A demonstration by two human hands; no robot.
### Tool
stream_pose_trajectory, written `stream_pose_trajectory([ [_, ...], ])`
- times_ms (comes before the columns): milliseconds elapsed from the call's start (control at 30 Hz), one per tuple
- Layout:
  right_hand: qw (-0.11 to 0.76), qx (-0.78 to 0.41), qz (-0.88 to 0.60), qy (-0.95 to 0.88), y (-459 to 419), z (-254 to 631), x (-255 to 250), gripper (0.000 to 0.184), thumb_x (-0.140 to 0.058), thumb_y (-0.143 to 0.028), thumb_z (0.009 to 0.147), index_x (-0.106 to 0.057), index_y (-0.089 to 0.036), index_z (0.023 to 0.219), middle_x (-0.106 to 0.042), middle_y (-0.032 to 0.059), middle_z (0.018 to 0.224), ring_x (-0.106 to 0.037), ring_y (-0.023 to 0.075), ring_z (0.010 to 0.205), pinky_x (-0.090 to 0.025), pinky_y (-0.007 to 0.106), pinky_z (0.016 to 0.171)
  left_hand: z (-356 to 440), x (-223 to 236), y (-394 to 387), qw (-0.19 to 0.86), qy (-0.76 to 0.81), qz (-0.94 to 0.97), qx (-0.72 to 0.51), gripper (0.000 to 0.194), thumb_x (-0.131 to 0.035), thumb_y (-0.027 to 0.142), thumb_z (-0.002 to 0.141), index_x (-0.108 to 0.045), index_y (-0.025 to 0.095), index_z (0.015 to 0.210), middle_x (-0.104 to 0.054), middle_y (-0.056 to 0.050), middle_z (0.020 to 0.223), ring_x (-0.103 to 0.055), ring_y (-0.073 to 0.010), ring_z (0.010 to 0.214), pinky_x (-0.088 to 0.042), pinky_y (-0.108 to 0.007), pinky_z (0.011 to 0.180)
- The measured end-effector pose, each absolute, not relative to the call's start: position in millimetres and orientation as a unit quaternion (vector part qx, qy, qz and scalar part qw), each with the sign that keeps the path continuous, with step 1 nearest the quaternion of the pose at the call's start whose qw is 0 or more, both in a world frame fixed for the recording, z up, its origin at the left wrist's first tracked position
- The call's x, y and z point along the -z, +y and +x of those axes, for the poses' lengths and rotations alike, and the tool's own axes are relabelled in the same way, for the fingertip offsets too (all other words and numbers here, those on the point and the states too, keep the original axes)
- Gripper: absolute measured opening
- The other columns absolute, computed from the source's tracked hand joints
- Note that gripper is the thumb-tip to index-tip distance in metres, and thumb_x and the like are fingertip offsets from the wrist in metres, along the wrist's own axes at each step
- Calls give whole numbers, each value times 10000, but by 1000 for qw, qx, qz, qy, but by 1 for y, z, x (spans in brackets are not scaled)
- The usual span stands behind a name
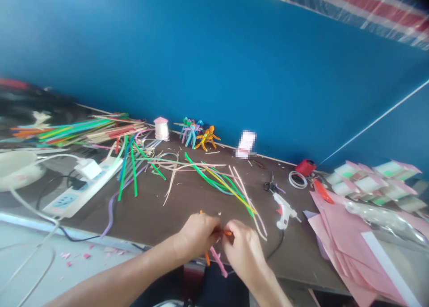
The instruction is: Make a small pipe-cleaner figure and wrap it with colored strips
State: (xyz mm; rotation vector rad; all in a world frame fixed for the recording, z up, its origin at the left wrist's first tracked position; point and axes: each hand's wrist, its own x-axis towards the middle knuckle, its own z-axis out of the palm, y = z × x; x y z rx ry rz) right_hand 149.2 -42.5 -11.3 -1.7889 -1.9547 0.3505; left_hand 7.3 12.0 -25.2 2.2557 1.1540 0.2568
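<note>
two hands hold orange and pink pipe cleaners.

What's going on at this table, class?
A person's left hand and right hand hold a small orange and pink pipe-cleaner piece together at the edge of a dark table. Loose green, yellow and cream pipe cleaners lie just beyond the hands, and small twisted pipe-cleaner figures stand against the blue wall. To the right are scissors, a white hot glue gun and pink paper sheets.
</note>
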Motion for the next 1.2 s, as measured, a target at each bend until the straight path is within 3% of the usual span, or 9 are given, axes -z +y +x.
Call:
stream_pose_trajectory([
  [233, 324, -153, -608, -709, -56, 151, 16, 275, -435, -109, 788, -662, -205, 910, -677, 54, 823, -630, 157, 724, -458, 222, 669, 8, 28, 15, 467, 428, 745, -208, 149, -490, 232, 718, -623, 164, 706, -672, -4, 659, -597, -136, 605, -385, -196, 542],
  [433, 372, -170, -609, -680, -55, 157, 17, 236, -440, -167, 818, -666, -179, 886, -671, 58, 747, -629, 154, 652, -487, 224, 616, 4, 25, 21, 566, 360, 716, -191, 220, -493, 151, 660, -651, 140, 812, -675, -4, 726, -578, -121, 619, -405, -187, 558],
  [767, 428, -114, -586, -678, -61, 150, 31, 150, -464, -141, 805, -597, -177, 867, -650, 59, 765, -611, 157, 667, -488, 247, 613, 10, 28, 13, 355, 379, 815, -258, 163, -470, 164, 757, -632, 168, 753, -651, -17, 719, -584, -139, 697, -385, -208, 635],
  [900, 460, -118, -560, -679, -62, 148, 33, 149, -469, -113, 798, -587, -178, 862, -649, 70, 818, -617, 170, 765, -493, 258, 679, 11, 30, 11, 332, 376, 818, -281, 150, -470, 164, 767, -618, 174, 753, -639, -17, 723, -568, -141, 700, -378, -217, 642],
  [1067, 478, -149, -564, -657, -64, 145, 42, 182, -456, -109, 798, -600, -182, 884, -651, 75, 860, -616, 177, 813, -489, 265, 714, 10, 28, 14, 480, 395, 735, -269, 135, -482, 203, 759, -604, 147, 746, -633, -5, 680, -570, -137, 643, -391, -208, 588],
  [1200, 483, -264, -606, -575, -63, 144, 45, 149, -470, -197, 810, -616, -169, 811, -654, 62, 770, -616, 173, 707, -482, 249, 643, 8, 21, 18, 628, 364, 642, -247, 171, -505, 268, 761, -589, 119, 760, -622, -2, 646, -562, -118, 582, -413, -207, 573],
])
